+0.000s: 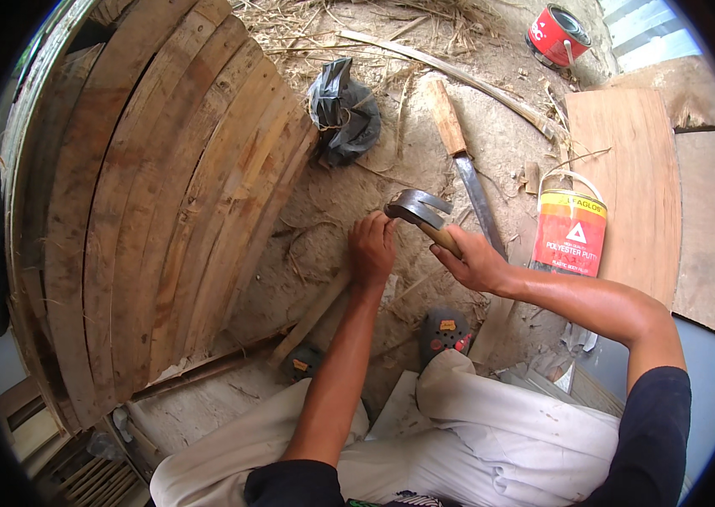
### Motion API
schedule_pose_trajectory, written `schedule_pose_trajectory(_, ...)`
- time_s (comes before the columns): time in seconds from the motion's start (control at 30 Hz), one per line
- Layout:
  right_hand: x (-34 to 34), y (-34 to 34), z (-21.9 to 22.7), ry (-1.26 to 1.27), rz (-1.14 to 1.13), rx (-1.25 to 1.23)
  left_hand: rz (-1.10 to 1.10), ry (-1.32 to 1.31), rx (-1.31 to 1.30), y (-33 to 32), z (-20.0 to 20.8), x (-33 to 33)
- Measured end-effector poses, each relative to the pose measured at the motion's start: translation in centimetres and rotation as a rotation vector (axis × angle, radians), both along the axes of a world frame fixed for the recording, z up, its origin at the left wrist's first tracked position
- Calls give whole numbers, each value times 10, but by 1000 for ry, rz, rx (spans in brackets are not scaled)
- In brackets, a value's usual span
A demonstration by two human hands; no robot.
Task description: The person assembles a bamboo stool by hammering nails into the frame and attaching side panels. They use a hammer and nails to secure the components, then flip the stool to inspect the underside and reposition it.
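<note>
My right hand (477,260) is wrapped round the short wooden handle of a claw hammer (417,206). The hammer's dark metal head is right at the fingertips of my left hand (372,245). That hand is closed, its fingers pinched together; what they hold is hidden or too small to make out. A narrow wood strip (313,323) slants down to the left from beneath my left hand. Beyond the hammer, a large knife (479,199) with a wooden handle lies on the ground.
On the left leans a curved panel of wooden planks (159,182). A black plastic bag (346,111) sits beside it. To the right stand a red and yellow can (571,232) and a plywood sheet (628,169). Another red can (557,36) is at the far right.
</note>
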State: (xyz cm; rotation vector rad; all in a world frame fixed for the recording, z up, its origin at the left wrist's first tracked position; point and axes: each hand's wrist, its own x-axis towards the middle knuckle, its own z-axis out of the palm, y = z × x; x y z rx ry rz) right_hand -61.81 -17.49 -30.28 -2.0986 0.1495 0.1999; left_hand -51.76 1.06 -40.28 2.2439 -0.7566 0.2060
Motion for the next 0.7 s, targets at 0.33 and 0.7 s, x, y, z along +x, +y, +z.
schedule_pose_trajectory(0.33,-3,-1,-8,71,25,-31,2,56,-37,2,1,-1)
schedule_pose_trajectory(0.7,-2,-5,-12,81,41,-42,16,83,-41,1,5,-2)
